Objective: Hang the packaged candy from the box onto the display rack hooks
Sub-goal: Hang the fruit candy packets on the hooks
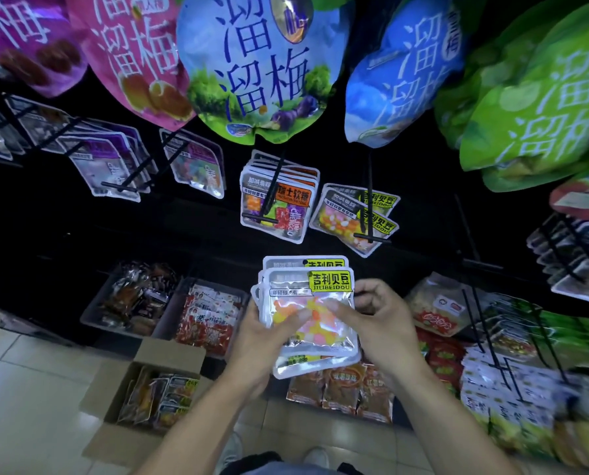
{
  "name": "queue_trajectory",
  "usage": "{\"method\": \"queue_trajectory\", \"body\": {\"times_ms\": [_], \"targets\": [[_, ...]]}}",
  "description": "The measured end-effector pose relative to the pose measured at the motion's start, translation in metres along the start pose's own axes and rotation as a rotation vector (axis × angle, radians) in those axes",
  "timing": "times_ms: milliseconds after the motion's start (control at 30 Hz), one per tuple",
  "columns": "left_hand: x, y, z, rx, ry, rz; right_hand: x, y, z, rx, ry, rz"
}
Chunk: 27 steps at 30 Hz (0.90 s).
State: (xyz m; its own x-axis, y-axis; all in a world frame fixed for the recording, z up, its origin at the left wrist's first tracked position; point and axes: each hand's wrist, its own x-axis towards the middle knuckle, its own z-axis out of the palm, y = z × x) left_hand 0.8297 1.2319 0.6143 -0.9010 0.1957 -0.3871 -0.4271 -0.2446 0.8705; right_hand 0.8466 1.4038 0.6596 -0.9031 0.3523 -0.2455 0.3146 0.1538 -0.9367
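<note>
While gripping: both hands are clamping the jelly-bean packets (308, 313), left hand (269, 332), right hand (377, 323).
Handling: light, slick, floppy; pinching near the top hang-hole is looking safest.

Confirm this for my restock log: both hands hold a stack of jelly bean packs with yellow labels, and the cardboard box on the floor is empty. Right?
Not quite. The head view shows the box on the floor with packs inside, so it is not empty. The rest stands: the left hand and right hand hold a stack of jelly bean packs with yellow labels.
</note>
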Motion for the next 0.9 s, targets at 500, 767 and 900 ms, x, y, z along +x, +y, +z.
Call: {"method": "queue_trajectory", "body": {"times_ms": [500,767,900], "targets": [[-0.001,-0.012,-0.015,-0.032,0.088,-0.062,-0.005,-0.008,-0.021,0.136,0.122,-0.013],[-0.007,-0.011,-0.031,-0.059,0.164,-0.077,0.015,-0.032,-0.014,0.111,0.267,-0.233],[-0.008,-0.012,-0.033,-0.065,0.155,-0.094,0.027,-0.03,-0.011,0.145,0.329,-0.229]]}}
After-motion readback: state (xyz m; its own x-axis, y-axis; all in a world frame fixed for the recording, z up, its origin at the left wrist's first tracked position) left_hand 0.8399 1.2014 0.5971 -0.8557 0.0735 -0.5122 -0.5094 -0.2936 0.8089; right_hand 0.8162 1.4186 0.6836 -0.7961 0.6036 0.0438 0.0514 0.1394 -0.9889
